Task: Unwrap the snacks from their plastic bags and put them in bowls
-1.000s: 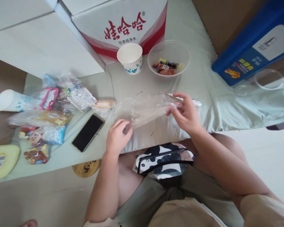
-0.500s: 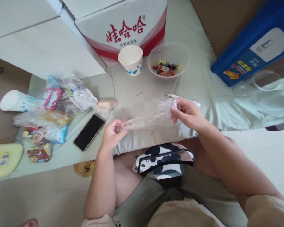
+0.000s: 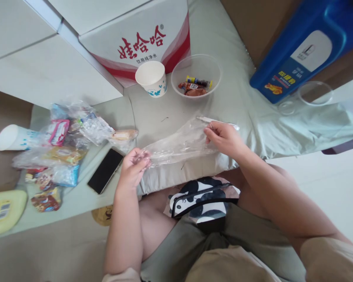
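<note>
A clear plastic bag (image 3: 176, 145) is stretched between my two hands over the front of the cloth-covered surface. My left hand (image 3: 132, 168) is closed on its gathered left end. With thumb and fingers pinched, my right hand (image 3: 223, 137) grips the wider right end. Just behind my right hand lies a thin white pen-like tool (image 3: 211, 120), partly covered by the bag and fingers. Farther back, a clear plastic bowl (image 3: 214, 84) holds several small wrapped snacks (image 3: 194, 85). A white paper cup (image 3: 151, 78) with blue leaves stands upright beside the bowl.
At left, several packaged snacks (image 3: 67, 145) lie in a heap beside a tipped paper cup (image 3: 16, 137) and a black phone (image 3: 105, 171). A white-and-red carton (image 3: 141, 43) stands behind. A blue jug (image 3: 294, 58) and a clear cup (image 3: 315, 94) are at right.
The camera view has shifted slightly. My right hand has moved from a bunched edge to a flatter grip, and the bag now spreads wider. My left hand still holds its end.
</note>
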`<state>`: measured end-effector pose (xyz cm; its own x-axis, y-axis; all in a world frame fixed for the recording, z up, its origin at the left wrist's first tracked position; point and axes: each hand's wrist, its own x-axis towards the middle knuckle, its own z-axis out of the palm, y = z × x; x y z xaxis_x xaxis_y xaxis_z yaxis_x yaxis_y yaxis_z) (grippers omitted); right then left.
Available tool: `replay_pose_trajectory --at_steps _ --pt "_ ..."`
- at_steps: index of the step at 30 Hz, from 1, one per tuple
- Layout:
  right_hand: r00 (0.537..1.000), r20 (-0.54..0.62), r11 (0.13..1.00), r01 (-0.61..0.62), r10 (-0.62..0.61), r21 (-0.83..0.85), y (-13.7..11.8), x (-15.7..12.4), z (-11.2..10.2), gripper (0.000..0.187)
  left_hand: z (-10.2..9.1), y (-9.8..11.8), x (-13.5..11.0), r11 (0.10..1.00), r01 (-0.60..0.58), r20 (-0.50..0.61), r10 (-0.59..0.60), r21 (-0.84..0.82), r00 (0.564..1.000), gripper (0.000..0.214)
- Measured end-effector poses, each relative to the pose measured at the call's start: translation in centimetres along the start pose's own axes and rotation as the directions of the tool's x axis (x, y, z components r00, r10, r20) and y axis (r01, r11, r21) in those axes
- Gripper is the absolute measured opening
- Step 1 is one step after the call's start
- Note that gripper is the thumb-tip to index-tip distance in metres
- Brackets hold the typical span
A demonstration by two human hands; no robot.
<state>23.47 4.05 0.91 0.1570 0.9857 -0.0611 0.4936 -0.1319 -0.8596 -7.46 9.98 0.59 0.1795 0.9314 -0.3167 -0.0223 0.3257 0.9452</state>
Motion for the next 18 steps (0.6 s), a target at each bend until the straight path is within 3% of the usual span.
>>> replay_pose_trajectory --at_steps 5,10,12,14,18 --pt "0.998 -0.009 0.983 -0.066 0.066 -0.174 0.2 0.4 -0.2 0.031 -0.3 0.2 0.0 0.998 0.053 0.032 -0.051 -0.034 0.998 0.052" --pt "0.999 -0.026 0.935 -0.052 0.046 -0.351 1.0 0.5 0.1 0.024 -0.8 -0.4 0.0 0.956 0.148 0.029 -0.16 0.251 0.987 0.031" --pt "0.996 -0.062 0.906 -0.088 0.068 -0.413 1.3 0.5 0.3 0.021 -0.9 -0.6 -0.2 0.896 0.094 0.067 -0.136 0.434 0.988 0.026" --pt "0.99 -0.093 0.883 -0.138 0.108 -0.448 1.6 0.5 0.6 0.018 -1.0 -0.7 -0.3 0.809 -0.023 0.091 -0.037 0.588 0.995 0.027" --pt "0.988 -0.139 0.87 -0.132 0.074 -0.476 2.3 0.5 0.9 0.029 -1.3 -1.0 -0.4 0.646 -0.171 0.131 0.111 0.744 0.985 0.024"
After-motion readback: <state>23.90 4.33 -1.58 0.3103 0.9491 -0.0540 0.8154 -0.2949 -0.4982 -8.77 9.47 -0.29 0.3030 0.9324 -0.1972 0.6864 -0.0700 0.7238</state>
